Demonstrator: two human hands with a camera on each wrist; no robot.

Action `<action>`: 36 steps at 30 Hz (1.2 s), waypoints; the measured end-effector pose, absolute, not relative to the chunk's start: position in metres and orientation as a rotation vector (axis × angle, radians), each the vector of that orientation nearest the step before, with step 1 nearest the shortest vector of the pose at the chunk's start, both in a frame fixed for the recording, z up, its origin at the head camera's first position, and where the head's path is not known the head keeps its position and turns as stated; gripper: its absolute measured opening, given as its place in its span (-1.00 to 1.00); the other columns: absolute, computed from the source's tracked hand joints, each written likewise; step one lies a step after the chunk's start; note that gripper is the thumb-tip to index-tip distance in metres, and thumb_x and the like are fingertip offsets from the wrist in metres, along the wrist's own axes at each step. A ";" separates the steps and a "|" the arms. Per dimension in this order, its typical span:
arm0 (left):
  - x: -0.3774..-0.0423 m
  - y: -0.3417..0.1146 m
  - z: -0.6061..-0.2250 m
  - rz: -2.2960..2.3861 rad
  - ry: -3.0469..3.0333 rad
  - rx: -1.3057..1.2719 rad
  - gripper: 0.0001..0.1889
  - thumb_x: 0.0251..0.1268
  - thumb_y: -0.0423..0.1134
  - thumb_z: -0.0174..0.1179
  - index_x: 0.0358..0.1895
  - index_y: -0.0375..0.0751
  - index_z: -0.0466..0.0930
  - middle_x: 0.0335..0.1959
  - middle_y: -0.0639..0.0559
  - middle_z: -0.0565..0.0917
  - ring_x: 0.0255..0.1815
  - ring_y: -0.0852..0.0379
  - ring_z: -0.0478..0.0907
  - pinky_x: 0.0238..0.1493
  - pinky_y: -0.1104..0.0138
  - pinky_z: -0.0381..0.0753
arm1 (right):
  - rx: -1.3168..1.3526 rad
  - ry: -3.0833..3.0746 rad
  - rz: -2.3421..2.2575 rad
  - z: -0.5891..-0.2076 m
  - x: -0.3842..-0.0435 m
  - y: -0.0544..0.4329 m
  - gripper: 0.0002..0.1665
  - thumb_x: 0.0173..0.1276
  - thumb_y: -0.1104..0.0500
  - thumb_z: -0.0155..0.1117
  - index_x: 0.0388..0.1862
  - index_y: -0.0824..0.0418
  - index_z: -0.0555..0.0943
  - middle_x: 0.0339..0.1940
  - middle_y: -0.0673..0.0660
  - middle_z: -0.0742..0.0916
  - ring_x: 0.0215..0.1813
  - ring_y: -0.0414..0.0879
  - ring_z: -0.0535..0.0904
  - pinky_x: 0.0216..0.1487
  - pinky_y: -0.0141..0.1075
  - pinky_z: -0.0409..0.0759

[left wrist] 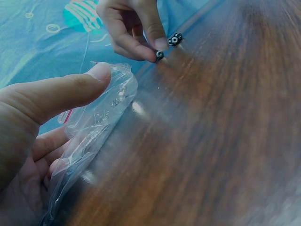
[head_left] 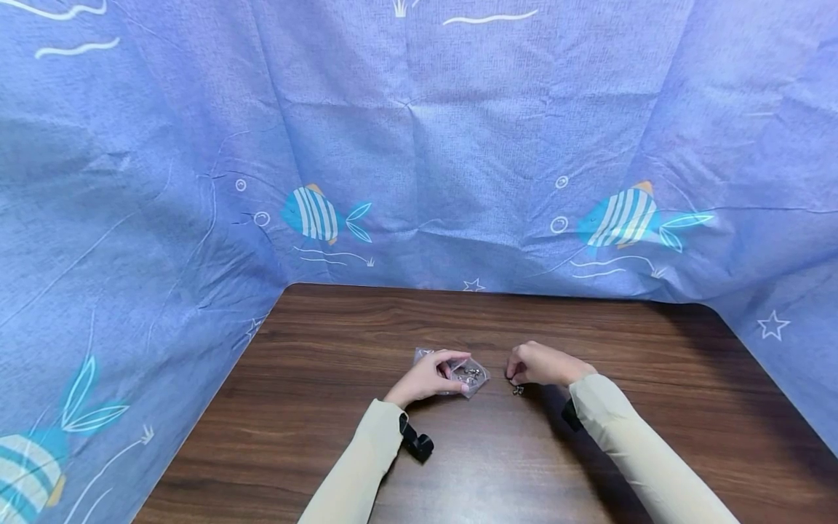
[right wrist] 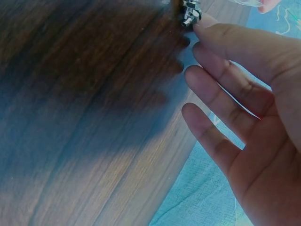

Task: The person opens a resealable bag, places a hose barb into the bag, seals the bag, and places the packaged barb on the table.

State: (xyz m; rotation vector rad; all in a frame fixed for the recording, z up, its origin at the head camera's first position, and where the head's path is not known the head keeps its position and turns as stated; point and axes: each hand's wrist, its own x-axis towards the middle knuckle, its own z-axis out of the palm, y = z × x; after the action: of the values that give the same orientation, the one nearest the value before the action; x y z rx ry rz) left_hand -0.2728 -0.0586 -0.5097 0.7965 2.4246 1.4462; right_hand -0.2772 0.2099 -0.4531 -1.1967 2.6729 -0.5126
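My left hand [head_left: 428,378] holds a clear zip bag [left wrist: 94,127] with a red strip near its mouth, thumb on one side and fingers on the other. Several small shiny metal pieces [head_left: 473,372] show inside it. To the right, my right hand [head_left: 540,364] is low over the table, its thumb and a finger pinching a small round metal piece [left wrist: 159,55] with a dark rim. Beside those fingertips lies another small metal piece [left wrist: 175,39] on the wood. In the right wrist view the metal pieces [right wrist: 190,12] cluster at the thumb tip, the other fingers loosely extended.
The dark wood-grain table [head_left: 314,437] carries everything. A blue cloth curtain [head_left: 419,145] printed with fish hangs behind it and along its sides. Black bands are on both wrists, the left one with a small black part [head_left: 419,445] sticking out.
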 end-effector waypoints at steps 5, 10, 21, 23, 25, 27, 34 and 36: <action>-0.273 -0.058 -0.509 1.441 2.427 0.790 -0.37 0.01 -0.20 0.47 0.24 -0.06 0.53 -0.28 0.06 0.61 -0.43 0.32 0.42 -0.40 0.46 0.42 | -1.204 2.685 -0.502 -0.454 -0.277 0.209 -0.89 0.07 0.35 0.43 -0.51 0.17 0.69 -0.46 -0.05 0.71 -0.39 -0.33 0.55 -0.33 -0.44 0.54; -0.273 -0.058 -0.509 1.432 2.434 0.782 -0.36 -0.01 -0.20 0.48 0.25 -0.05 0.53 -0.38 0.07 0.57 -0.44 0.33 0.41 -0.40 0.47 0.41 | -1.220 2.703 -0.470 -0.454 -0.277 0.208 -0.90 0.09 0.32 0.43 -0.52 0.15 0.68 -0.46 -0.08 0.68 -0.39 -0.34 0.53 -0.31 -0.43 0.54; -0.272 -0.058 -0.508 1.439 2.418 0.790 -0.37 0.01 -0.21 0.47 0.24 -0.06 0.53 -0.38 -0.05 0.58 -0.44 0.30 0.41 -0.41 0.47 0.41 | -1.224 2.752 -0.417 -0.456 -0.277 0.208 -0.91 0.08 0.31 0.38 -0.52 0.14 0.66 -0.49 -0.08 0.64 -0.42 -0.35 0.50 -0.34 -0.42 0.52; -0.272 -0.058 -0.508 1.441 2.417 0.790 -0.37 0.01 -0.22 0.47 0.24 -0.06 0.53 -0.37 -0.04 0.58 -0.43 0.30 0.41 -0.41 0.46 0.41 | -1.213 2.757 -0.409 -0.457 -0.277 0.207 -0.91 0.07 0.31 0.39 -0.52 0.13 0.66 -0.49 -0.08 0.63 -0.42 -0.35 0.49 -0.35 -0.42 0.52; -0.272 -0.058 -0.508 1.439 2.419 0.788 -0.37 0.00 -0.21 0.47 0.24 -0.06 0.53 -0.38 -0.02 0.58 -0.43 0.30 0.41 -0.41 0.47 0.41 | -1.196 2.762 -0.399 -0.456 -0.276 0.207 -0.90 0.07 0.30 0.38 -0.53 0.13 0.65 -0.49 -0.09 0.62 -0.43 -0.35 0.48 -0.35 -0.42 0.51; -0.272 -0.059 -0.509 1.437 2.420 0.785 -0.37 0.00 -0.20 0.48 0.24 -0.05 0.53 -0.39 0.01 0.58 -0.44 0.31 0.41 -0.41 0.47 0.41 | -1.184 2.766 -0.389 -0.456 -0.275 0.206 -0.90 0.08 0.29 0.39 -0.53 0.12 0.65 -0.50 -0.09 0.61 -0.43 -0.35 0.47 -0.36 -0.42 0.50; -0.273 -0.059 -0.509 1.440 2.419 0.791 -0.38 0.01 -0.20 0.47 0.23 -0.04 0.54 -0.37 0.03 0.58 -0.43 0.31 0.42 -0.41 0.46 0.42 | -1.178 2.759 -0.393 -0.454 -0.274 0.204 -0.88 0.12 0.30 0.39 -0.53 0.11 0.66 -0.50 -0.10 0.62 -0.44 -0.36 0.47 -0.37 -0.42 0.50; -0.273 -0.059 -0.508 1.441 2.417 0.793 -0.39 0.01 -0.20 0.47 0.23 -0.04 0.54 -0.38 0.03 0.58 -0.43 0.31 0.41 -0.41 0.46 0.42 | -1.185 2.756 -0.392 -0.454 -0.275 0.203 -0.88 0.12 0.30 0.39 -0.53 0.11 0.67 -0.50 -0.10 0.62 -0.44 -0.36 0.47 -0.37 -0.42 0.50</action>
State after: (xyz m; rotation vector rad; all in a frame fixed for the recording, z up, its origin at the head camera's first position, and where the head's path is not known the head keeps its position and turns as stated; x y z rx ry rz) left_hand -0.2726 -0.0592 -0.5084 0.7931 2.4169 1.4409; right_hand -0.2748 0.2035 -0.4536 -1.1846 2.7558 -0.3925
